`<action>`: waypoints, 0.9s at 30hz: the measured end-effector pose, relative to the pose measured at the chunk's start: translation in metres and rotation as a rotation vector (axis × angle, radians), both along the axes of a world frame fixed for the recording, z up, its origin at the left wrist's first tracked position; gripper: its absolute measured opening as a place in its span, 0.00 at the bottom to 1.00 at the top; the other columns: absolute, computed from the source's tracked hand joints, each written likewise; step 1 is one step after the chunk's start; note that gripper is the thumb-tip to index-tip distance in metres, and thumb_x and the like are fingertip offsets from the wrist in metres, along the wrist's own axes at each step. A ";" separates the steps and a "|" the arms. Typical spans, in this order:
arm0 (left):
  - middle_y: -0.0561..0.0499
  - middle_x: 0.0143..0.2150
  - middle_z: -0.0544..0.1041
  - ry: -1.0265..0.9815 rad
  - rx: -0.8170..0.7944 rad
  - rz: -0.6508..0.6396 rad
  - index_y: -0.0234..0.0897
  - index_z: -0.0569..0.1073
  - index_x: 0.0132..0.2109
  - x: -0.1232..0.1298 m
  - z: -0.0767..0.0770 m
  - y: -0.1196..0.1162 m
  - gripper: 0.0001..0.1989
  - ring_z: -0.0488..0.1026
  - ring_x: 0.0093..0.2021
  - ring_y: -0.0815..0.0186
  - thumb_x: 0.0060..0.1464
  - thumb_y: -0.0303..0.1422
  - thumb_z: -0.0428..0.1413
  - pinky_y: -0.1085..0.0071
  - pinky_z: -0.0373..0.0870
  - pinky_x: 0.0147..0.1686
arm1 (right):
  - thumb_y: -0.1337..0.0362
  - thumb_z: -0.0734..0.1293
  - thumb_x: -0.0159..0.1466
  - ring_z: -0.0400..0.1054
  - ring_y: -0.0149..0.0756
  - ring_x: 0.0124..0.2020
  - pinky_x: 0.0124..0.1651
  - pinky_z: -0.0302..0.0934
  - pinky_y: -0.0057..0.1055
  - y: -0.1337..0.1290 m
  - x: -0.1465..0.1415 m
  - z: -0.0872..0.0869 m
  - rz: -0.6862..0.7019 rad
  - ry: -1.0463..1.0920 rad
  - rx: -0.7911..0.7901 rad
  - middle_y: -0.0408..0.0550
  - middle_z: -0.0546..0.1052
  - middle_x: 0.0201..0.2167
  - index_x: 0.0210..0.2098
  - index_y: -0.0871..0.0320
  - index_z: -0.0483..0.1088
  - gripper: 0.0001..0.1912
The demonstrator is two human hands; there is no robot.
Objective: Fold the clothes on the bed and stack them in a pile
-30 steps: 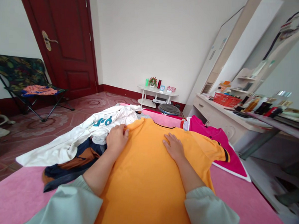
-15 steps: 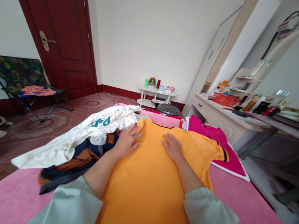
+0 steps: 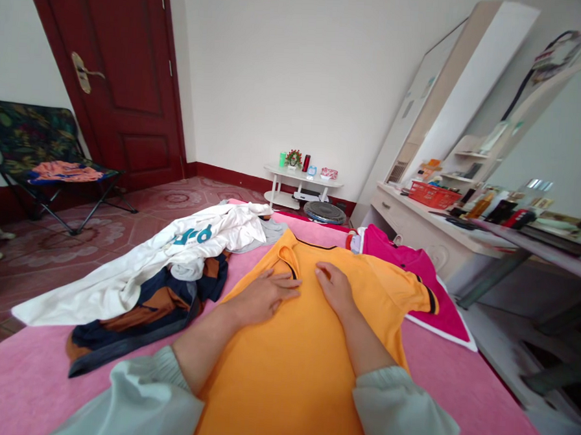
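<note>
A yellow T-shirt (image 3: 292,373) with black trim lies spread over the pink bed cover (image 3: 461,395). Its left sleeve is turned inward onto the body of the shirt, while the right sleeve stretches out to the side. My left hand (image 3: 264,297) rests on the shirt just below the turned-in sleeve, fingers apart and pointing right. On the upper middle of the shirt lies my right hand (image 3: 334,288), its fingers loosely bent and resting on the fabric.
White (image 3: 121,286) and navy-brown clothes (image 3: 144,310) lie to the left, a magenta garment (image 3: 442,303) to the right. Beyond are a folding chair (image 3: 36,133), a low white table (image 3: 302,176) and a dresser (image 3: 417,211) with a red basket (image 3: 432,195).
My left hand has moved right and slightly nearer, and the left sleeve is now folded inward over the shirt. My right hand has stayed in nearly the same place, its fingers more bent.
</note>
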State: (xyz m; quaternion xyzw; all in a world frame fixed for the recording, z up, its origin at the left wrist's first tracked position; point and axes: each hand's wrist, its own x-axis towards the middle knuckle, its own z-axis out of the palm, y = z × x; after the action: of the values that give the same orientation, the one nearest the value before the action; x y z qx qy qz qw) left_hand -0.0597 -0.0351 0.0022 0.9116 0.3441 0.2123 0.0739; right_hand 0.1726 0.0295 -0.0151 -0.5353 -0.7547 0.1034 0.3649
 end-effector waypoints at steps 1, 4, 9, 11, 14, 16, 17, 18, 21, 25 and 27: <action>0.56 0.61 0.66 -0.015 -0.021 -0.036 0.48 0.68 0.57 0.002 0.001 -0.001 0.30 0.57 0.64 0.61 0.49 0.19 0.47 0.54 0.50 0.62 | 0.59 0.58 0.63 0.68 0.38 0.48 0.53 0.59 0.36 -0.001 0.000 0.001 0.035 0.075 -0.006 0.50 0.76 0.45 0.44 0.58 0.72 0.16; 0.53 0.52 0.75 -0.123 -0.038 -0.053 0.43 0.74 0.50 0.005 0.003 -0.004 0.24 0.67 0.57 0.64 0.50 0.19 0.46 0.64 0.59 0.59 | 0.57 0.61 0.62 0.68 0.37 0.48 0.53 0.59 0.36 -0.007 -0.002 0.004 0.165 0.227 -0.052 0.48 0.76 0.45 0.46 0.56 0.71 0.16; 0.51 0.52 0.74 -0.230 0.017 0.287 0.41 0.72 0.51 0.001 0.004 -0.001 0.22 0.71 0.51 0.65 0.51 0.22 0.46 0.69 0.64 0.53 | 0.53 0.63 0.61 0.60 0.39 0.58 0.59 0.52 0.40 -0.020 -0.019 0.011 0.330 0.216 -0.142 0.47 0.67 0.57 0.59 0.47 0.60 0.27; 0.47 0.59 0.68 -0.167 0.026 0.412 0.39 0.68 0.57 -0.002 0.000 0.002 0.23 0.66 0.57 0.61 0.53 0.27 0.49 0.65 0.60 0.57 | 0.51 0.63 0.61 0.56 0.42 0.60 0.61 0.49 0.43 -0.026 -0.031 0.015 0.308 0.089 -0.162 0.47 0.63 0.60 0.56 0.44 0.66 0.24; 0.45 0.62 0.64 -0.032 -0.010 0.454 0.38 0.67 0.58 -0.004 -0.006 0.006 0.23 0.60 0.61 0.59 0.54 0.30 0.49 0.59 0.55 0.60 | 0.48 0.65 0.58 0.57 0.47 0.59 0.60 0.48 0.46 -0.034 -0.048 0.018 0.213 -0.131 -0.157 0.48 0.64 0.58 0.47 0.44 0.73 0.19; 0.46 0.62 0.64 -0.001 -0.021 0.435 0.39 0.67 0.58 -0.005 -0.009 0.009 0.23 0.59 0.62 0.59 0.55 0.29 0.49 0.59 0.54 0.60 | 0.49 0.65 0.58 0.58 0.47 0.57 0.58 0.49 0.46 -0.038 -0.058 0.019 0.178 -0.223 -0.129 0.50 0.66 0.56 0.47 0.45 0.73 0.19; 0.46 0.62 0.64 -0.001 -0.024 0.426 0.39 0.66 0.58 -0.005 -0.009 0.009 0.23 0.59 0.62 0.60 0.54 0.29 0.49 0.60 0.54 0.61 | 0.49 0.65 0.59 0.59 0.47 0.56 0.58 0.50 0.45 -0.040 -0.061 0.019 0.175 -0.252 -0.114 0.50 0.66 0.55 0.50 0.46 0.72 0.21; 0.45 0.62 0.64 -0.002 -0.029 0.418 0.38 0.66 0.59 -0.006 -0.009 0.009 0.24 0.59 0.62 0.60 0.54 0.29 0.49 0.60 0.54 0.61 | 0.49 0.64 0.60 0.59 0.46 0.56 0.58 0.50 0.45 -0.041 -0.064 0.018 0.173 -0.271 -0.097 0.51 0.66 0.55 0.52 0.48 0.70 0.23; 0.44 0.64 0.61 0.004 -0.063 0.400 0.37 0.65 0.60 -0.010 -0.006 0.007 0.24 0.58 0.62 0.59 0.56 0.31 0.48 0.62 0.54 0.61 | 0.51 0.63 0.60 0.58 0.46 0.57 0.58 0.51 0.44 -0.040 -0.067 0.016 0.169 -0.282 -0.071 0.55 0.67 0.55 0.57 0.56 0.64 0.28; 0.42 0.65 0.58 0.061 -0.151 0.452 0.37 0.61 0.62 -0.024 0.007 -0.009 0.27 0.59 0.62 0.58 0.56 0.36 0.50 0.64 0.56 0.59 | 0.56 0.63 0.60 0.61 0.44 0.55 0.58 0.53 0.40 -0.036 -0.062 0.012 0.129 -0.132 -0.106 0.57 0.68 0.54 0.59 0.63 0.61 0.30; 0.42 0.62 0.62 0.109 -0.163 0.500 0.37 0.60 0.62 -0.035 0.017 -0.025 0.27 0.62 0.59 0.57 0.55 0.36 0.51 0.65 0.59 0.57 | 0.57 0.63 0.60 0.61 0.43 0.56 0.59 0.53 0.38 -0.034 -0.059 0.012 0.109 -0.021 -0.124 0.58 0.68 0.55 0.58 0.65 0.62 0.29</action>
State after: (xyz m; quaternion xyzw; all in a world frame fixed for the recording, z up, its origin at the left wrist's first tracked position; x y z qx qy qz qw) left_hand -0.0949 -0.0597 0.0188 0.7994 0.5780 0.1462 0.0737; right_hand 0.1136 -0.0043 -0.0032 -0.5162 -0.7786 0.1642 0.3169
